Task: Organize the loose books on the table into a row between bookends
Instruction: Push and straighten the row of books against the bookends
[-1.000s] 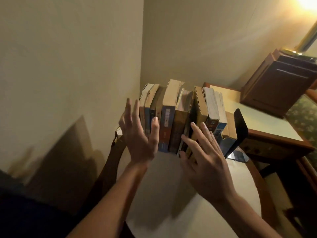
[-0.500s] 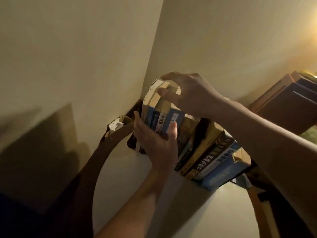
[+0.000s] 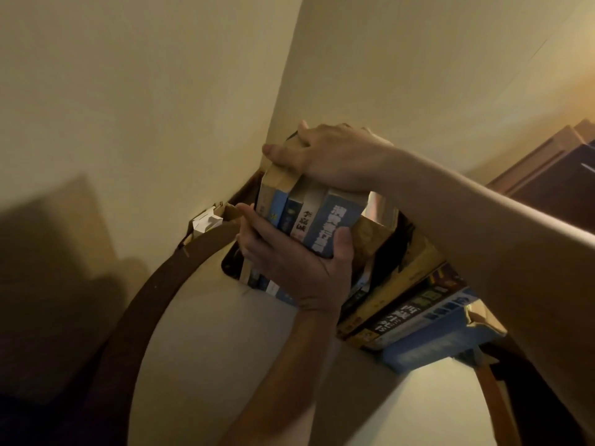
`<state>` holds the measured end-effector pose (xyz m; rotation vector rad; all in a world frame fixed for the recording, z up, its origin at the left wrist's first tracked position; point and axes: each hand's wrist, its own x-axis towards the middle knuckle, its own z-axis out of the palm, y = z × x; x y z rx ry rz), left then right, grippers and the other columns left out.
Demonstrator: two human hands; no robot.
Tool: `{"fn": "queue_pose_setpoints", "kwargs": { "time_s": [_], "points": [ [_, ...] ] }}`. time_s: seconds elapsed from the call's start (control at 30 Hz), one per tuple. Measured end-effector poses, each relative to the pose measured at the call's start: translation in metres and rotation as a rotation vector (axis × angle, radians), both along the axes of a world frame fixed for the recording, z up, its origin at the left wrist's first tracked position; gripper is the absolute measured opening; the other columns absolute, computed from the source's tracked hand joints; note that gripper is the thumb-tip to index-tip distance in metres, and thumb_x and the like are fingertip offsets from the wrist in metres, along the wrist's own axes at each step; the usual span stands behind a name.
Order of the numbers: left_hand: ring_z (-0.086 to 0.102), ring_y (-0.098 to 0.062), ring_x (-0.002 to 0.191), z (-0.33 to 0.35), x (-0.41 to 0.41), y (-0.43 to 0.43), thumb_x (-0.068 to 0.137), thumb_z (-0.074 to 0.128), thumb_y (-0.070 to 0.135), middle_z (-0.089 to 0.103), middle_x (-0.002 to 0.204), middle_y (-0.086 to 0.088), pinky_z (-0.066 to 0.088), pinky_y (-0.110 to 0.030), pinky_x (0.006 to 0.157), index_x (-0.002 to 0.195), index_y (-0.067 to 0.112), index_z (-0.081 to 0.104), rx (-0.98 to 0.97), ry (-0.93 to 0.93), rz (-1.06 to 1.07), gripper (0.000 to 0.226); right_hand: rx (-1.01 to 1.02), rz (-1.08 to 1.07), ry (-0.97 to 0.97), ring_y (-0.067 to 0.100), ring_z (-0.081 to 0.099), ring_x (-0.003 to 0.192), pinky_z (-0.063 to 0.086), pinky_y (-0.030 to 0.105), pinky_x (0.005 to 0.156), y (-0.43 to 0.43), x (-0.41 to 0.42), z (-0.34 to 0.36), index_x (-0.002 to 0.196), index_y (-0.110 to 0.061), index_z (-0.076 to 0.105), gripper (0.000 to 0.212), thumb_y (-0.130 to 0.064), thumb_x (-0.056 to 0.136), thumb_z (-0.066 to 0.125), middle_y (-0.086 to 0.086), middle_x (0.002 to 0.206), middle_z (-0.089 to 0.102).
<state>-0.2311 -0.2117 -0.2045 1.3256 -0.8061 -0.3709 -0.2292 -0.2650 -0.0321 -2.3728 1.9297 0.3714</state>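
Fingers (image 3: 250,220), left hand (image 3: 289,265): curled round the left flank of a clutch of upright books (image 3: 317,220), thumb on the right flank over a blue spine. The clutch is gripped between them, centre of frame.
Fingers (image 3: 289,156), right hand (image 3: 335,156): bent over the top edges of the same books, clasping them from above. The forearm runs off to the right edge.
Upright books: about five, with blue, white and tan spines facing the camera, standing on the table near the wall corner.
Leaning books (image 3: 409,304): further volumes, lower right of centre, tilted rightward against one another. Yellow, black and blue spines, just beside the held clutch.
Bookend (image 3: 229,265): dark shape at the left foot of the clutch, probably the bookend's plate; too shadowed to be sure.
Table (image 3: 225,365): round, pale top, with a dark brown rim curving through the lower left.
Paper scrap (image 3: 206,222): white, folded, at the rim by the wall.
Cabinet (image 3: 560,181): brown wood, upper right edge.
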Motion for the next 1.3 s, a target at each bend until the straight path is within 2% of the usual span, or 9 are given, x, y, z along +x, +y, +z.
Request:
{"fn": "queue_pose_setpoints", "kwargs": {
  "time_s": [0.17,0.3,0.4,0.57,0.8,0.9,1.1,1.2,1.3],
  "points": [
    [0.035,-0.039,0.135,-0.001,-0.002,0.001,0.075,0.055,0.061,0.034,0.146,-0.023,0.032,-0.055,0.110,0.155,-0.001,0.012,-0.011,-0.003,0.004,0.110,-0.024,-0.063,-0.185,0.023,0.048,0.127,0.037,0.043,0.105,-0.007,-0.014,0.001,0.138,-0.024,0.055,0.074,-0.076,0.094,0.027,0.005,0.148,0.049],
    [0.030,-0.038,0.139,-0.001,-0.002,0.003,0.075,0.057,0.057,0.030,0.149,-0.021,0.027,-0.056,0.114,0.156,-0.001,0.008,-0.006,0.017,-0.015,0.110,-0.173,-0.269,-0.154,0.036,0.018,0.150,0.022,0.056,0.117,-0.013,-0.057,-0.001,0.158,-0.034,0.018,0.090,-0.087,0.085,0.022,0.010,0.167,0.011],
    [0.029,-0.039,0.141,0.003,-0.006,0.002,0.076,0.056,0.055,0.029,0.151,-0.022,0.025,-0.057,0.115,0.155,0.000,0.008,-0.009,0.024,0.007,0.108,-0.070,-0.318,-0.182,0.038,0.028,0.146,0.028,0.055,0.115,-0.010,-0.074,-0.012,0.158,-0.034,0.006,0.095,-0.089,0.082,0.018,0.012,0.163,0.023],
    [0.029,-0.041,0.141,0.004,-0.012,-0.001,0.076,0.054,0.051,0.028,0.152,-0.022,0.027,-0.060,0.112,0.155,-0.004,0.011,0.001,0.010,0.050,0.105,-0.095,-0.307,-0.224,0.036,0.037,0.141,0.033,0.055,0.113,-0.013,-0.071,-0.016,0.159,-0.031,0.007,0.091,-0.083,0.086,0.023,0.013,0.160,0.029],
    [0.031,-0.041,0.138,0.004,-0.011,0.000,0.078,0.052,0.052,0.030,0.151,-0.023,0.028,-0.057,0.112,0.154,-0.005,0.012,-0.005,0.003,0.048,0.103,-0.118,-0.254,-0.166,0.037,0.039,0.136,0.032,0.059,0.108,-0.019,-0.073,-0.022,0.154,-0.036,0.022,0.097,-0.086,0.073,0.008,0.014,0.155,0.033],
    [0.024,-0.034,0.144,0.003,-0.009,0.007,0.078,0.054,0.056,0.024,0.155,-0.021,0.026,-0.054,0.116,0.155,-0.004,0.008,-0.042,0.004,-0.019,0.108,-0.111,-0.253,-0.157,0.036,0.034,0.141,0.029,0.058,0.111,-0.018,-0.074,-0.023,0.155,-0.040,0.018,0.099,-0.087,0.069,0.004,0.011,0.161,0.026],
    [0.019,-0.035,0.148,-0.001,-0.008,0.015,0.083,0.053,0.067,0.015,0.160,-0.022,0.029,-0.061,0.113,0.155,-0.005,0.006,-0.087,0.012,-0.074,0.113,-0.079,-0.252,-0.170,0.032,0.022,0.150,0.021,0.054,0.119,0.001,-0.081,-0.005,0.159,-0.036,0.006,0.088,-0.085,0.087,0.014,0.006,0.165,0.023],
    [0.016,-0.035,0.150,-0.005,-0.011,0.022,0.078,0.059,0.055,0.010,0.162,-0.021,0.027,-0.062,0.115,0.156,-0.003,0.005,-0.071,0.026,-0.099,0.110,-0.088,-0.281,-0.086,0.035,0.028,0.147,0.023,0.059,0.116,0.010,-0.091,-0.003,0.157,-0.044,0.006,0.086,-0.088,0.083,0.009,0.007,0.162,0.030],
    [0.012,-0.036,0.151,-0.008,-0.017,0.022,0.074,0.058,0.051,0.008,0.163,-0.022,0.022,-0.062,0.116,0.155,-0.003,0.006,-0.053,-0.015,-0.085,0.110,-0.094,-0.280,-0.119,0.031,0.031,0.146,0.012,0.061,0.116,0.018,-0.091,-0.009,0.156,-0.048,0.004,0.082,-0.087,0.084,0.008,0.002,0.160,0.036]
  ]
}}
